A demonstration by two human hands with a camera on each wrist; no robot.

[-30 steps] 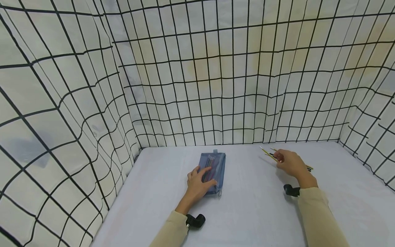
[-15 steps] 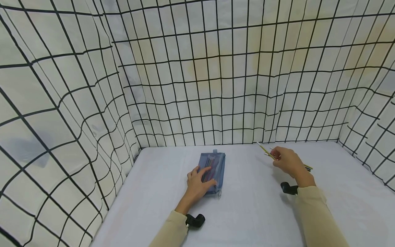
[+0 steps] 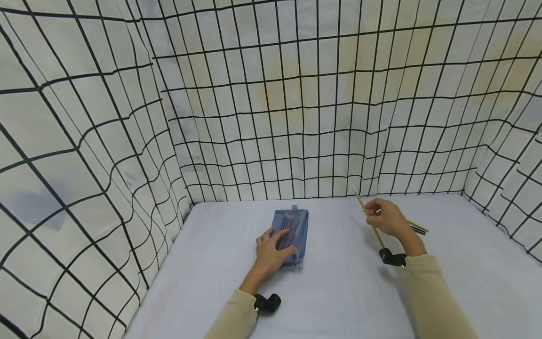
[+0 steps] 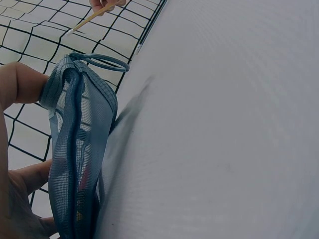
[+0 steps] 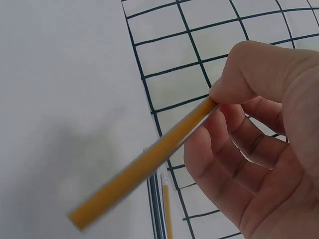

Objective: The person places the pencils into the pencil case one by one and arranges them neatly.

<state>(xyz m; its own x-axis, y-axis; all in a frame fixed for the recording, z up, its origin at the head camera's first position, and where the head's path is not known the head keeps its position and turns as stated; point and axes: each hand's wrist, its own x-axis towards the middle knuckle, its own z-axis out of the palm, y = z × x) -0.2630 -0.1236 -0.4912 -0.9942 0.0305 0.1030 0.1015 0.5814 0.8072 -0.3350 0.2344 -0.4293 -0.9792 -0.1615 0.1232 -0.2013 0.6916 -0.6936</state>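
A blue mesh zip pouch (image 3: pixel 301 223) lies on the table, and thin coloured sticks show through its top. Across it rests my left hand (image 3: pixel 272 252), fingers spread over the mesh and thumb near the zip end. The left wrist view catches the pouch (image 4: pixel 82 149) side-on, with its loop at the top. On the right, my right hand (image 3: pixel 388 219) pinches a yellow pencil (image 3: pixel 360 201) with a whitish tip between thumb and fingertips. In the right wrist view the pencil (image 5: pixel 144 164) points its plain flat end towards the camera.
Behind and beneath the right hand lie several more pencils (image 3: pixel 418 229), yellow and dark. The white table (image 3: pixel 334 282) meets a white wall with a black grid net (image 3: pixel 313 141) at the back, and netting closes off both sides.
My right hand has lifted the yellow pencil off the others and shifted slightly left, tilting it more upright. The left hand and the pouch have stayed put.
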